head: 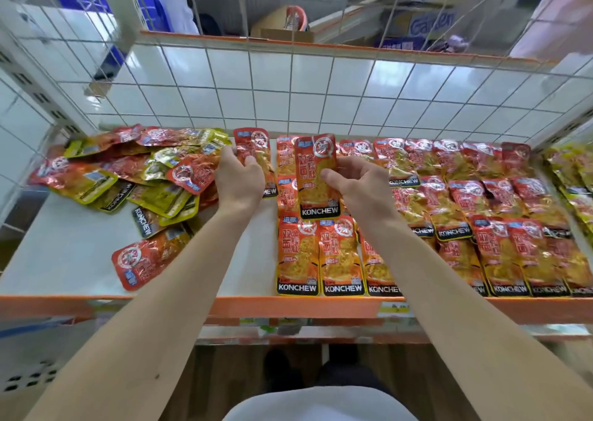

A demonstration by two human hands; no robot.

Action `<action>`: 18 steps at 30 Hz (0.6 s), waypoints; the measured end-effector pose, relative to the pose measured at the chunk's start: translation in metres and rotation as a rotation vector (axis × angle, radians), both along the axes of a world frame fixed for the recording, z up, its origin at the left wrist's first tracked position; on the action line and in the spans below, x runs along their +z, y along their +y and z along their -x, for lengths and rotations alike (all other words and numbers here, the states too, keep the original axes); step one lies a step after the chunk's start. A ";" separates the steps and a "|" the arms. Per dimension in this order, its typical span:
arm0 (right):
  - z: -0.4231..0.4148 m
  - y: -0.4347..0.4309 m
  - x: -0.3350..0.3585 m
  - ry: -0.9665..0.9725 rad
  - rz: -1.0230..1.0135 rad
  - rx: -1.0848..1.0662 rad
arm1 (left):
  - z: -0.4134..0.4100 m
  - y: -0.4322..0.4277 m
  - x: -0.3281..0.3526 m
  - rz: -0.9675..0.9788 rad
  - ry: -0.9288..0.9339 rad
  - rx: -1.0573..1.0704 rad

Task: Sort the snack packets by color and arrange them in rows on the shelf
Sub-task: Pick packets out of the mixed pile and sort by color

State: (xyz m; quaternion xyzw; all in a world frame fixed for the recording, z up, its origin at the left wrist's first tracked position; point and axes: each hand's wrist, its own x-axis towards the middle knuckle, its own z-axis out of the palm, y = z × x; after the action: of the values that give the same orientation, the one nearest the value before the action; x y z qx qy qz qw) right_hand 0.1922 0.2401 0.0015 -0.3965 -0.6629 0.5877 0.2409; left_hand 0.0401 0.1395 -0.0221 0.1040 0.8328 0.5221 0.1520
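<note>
**Sorting under way on the shelf (80,260)**

The right hand (356,183) is pinching an orange KONCHEW packet (316,180) upright over the sorted orange rows (449,215), at their left end. Just left of them, the left hand (239,181) is gripping a second orange packet (253,147); farther left, the mixed pile (128,176) is lying loose.

2 hands (239,180), 2 held red pkts (316,176), 1 shelf (80,244)
</note>
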 end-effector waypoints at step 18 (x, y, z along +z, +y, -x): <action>0.014 -0.013 -0.006 -0.006 0.013 0.051 | 0.044 0.011 0.005 0.181 0.233 -0.141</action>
State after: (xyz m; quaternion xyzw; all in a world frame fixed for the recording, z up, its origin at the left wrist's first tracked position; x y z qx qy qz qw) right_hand 0.1787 0.2274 -0.0045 -0.3827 -0.6696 0.5969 0.2211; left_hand -0.0040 0.1509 -0.0171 0.2079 0.8791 0.4173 0.0995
